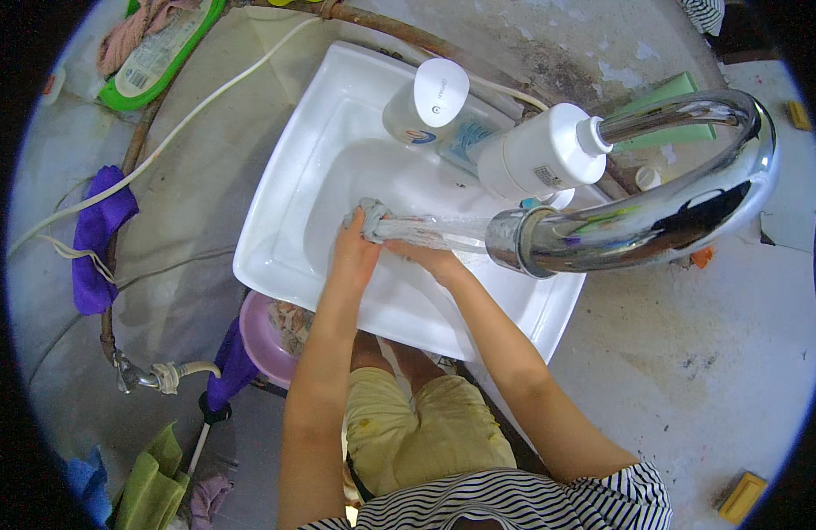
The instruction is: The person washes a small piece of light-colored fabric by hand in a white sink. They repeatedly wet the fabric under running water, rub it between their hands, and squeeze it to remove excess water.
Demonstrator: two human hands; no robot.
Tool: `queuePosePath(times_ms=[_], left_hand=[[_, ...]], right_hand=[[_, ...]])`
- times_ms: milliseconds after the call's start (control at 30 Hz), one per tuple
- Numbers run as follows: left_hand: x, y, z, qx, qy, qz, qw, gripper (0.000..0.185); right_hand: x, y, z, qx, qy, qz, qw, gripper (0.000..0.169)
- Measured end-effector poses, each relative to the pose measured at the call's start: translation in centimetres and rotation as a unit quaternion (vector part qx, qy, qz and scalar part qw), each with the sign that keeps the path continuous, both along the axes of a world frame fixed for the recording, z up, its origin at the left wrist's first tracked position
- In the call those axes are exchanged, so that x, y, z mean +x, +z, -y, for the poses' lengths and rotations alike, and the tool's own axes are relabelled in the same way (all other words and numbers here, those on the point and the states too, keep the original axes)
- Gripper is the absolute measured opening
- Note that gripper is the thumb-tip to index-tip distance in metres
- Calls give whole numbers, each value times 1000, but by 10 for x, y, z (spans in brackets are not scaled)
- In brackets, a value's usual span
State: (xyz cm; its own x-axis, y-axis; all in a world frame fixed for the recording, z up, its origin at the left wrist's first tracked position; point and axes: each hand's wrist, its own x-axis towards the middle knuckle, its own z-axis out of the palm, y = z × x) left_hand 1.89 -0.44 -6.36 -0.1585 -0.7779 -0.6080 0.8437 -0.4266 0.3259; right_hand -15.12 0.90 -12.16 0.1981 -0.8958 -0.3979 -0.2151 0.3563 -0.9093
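My left hand (356, 246) grips a wet, bunched grey cloth (374, 222) over the bowl of a white ceramic washbasin (275, 255). Close beside it, my right hand (426, 257) reaches in from the right, its fingers by the cloth's lower edge. Running water (434, 232) partly covers those fingers, so their hold is unclear. The water pours onto the cloth from a curved chrome faucet (646, 235). Both forearms extend over the basin's front rim.
A white pump bottle (540, 156) and another white-topped bottle (441, 93) stand along the basin's back. A pink plastic tub (262, 338) sits below its front left. A white cable (176, 149), purple cloth (103, 238) and small metal tap (139, 377) are along the left wall.
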Motion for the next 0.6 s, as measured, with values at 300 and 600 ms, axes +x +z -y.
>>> queuePosePath(times_ms=[300,600], left_hand=[[-15,1,2,70,-80,17,994,29],[-61,-11,-6,8,-79,40,996,28]], right_hand=[[32,67,-21,-357,-22,-229,905,19],[15,-12,11,-212,-110,-222,945,22]])
